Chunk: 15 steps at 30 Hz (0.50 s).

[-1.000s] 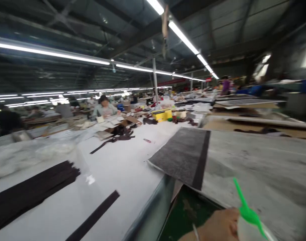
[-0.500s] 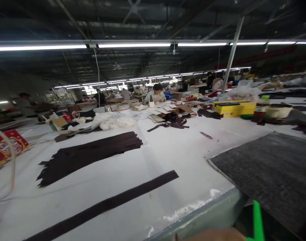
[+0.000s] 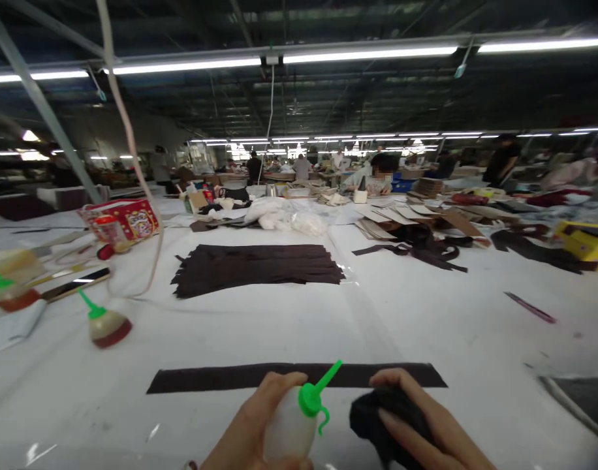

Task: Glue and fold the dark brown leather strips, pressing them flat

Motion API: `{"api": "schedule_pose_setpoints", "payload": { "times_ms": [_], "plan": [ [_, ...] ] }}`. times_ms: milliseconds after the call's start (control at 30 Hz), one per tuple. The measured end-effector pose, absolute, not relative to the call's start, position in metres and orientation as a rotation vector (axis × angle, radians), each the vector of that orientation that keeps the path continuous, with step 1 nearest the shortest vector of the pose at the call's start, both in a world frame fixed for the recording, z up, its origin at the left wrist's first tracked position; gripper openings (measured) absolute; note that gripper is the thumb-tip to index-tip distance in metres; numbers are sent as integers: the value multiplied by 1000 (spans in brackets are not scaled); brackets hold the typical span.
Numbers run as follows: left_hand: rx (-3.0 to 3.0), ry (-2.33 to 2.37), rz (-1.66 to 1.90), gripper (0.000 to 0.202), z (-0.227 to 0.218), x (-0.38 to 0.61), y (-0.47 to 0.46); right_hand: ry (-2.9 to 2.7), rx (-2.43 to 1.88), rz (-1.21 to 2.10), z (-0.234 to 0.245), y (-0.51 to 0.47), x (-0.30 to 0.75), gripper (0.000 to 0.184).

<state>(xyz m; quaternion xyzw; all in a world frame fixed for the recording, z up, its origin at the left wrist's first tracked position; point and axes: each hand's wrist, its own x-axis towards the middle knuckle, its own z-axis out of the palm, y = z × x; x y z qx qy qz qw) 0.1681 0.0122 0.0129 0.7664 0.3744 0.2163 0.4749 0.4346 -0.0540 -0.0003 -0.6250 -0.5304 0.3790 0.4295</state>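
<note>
My left hand (image 3: 252,431) is wrapped round a white squeeze bottle (image 3: 290,427) with a green nozzle that points up and right. My right hand (image 3: 426,427) is closed on a wad of black cloth (image 3: 384,418) at the bottom edge. Just beyond both hands a long dark strip (image 3: 294,376) lies flat across the white table (image 3: 401,320). Farther back a stack of the same dark strips (image 3: 257,264) is laid side by side.
A second green-capped bottle (image 3: 106,324) lies on its side at the left, near a phone (image 3: 74,285) and a red printed box (image 3: 125,219). A hanging cable (image 3: 132,156) drops at the left. Cardboard pieces (image 3: 401,219), dark straps and a pen (image 3: 529,307) lie right. Several people work at far tables.
The view has swung left from the grey felt mat to the white table. Both hands have come into view near the single dark strip, with the bottle now in front of me.
</note>
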Motion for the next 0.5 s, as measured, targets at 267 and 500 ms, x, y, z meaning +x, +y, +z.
{"api": "schedule_pose_setpoints", "payload": {
  "times_ms": [267, 500],
  "plan": [
    [2008, 1281, 505, 65, 11, 108, 18, -1307, -1260, 1359, -7, 9, 363, 36],
    [1986, 1390, 475, 67, 5, 77, 14, -1336, -1295, 1436, -18, 37, 316, 36]
  ]
}}
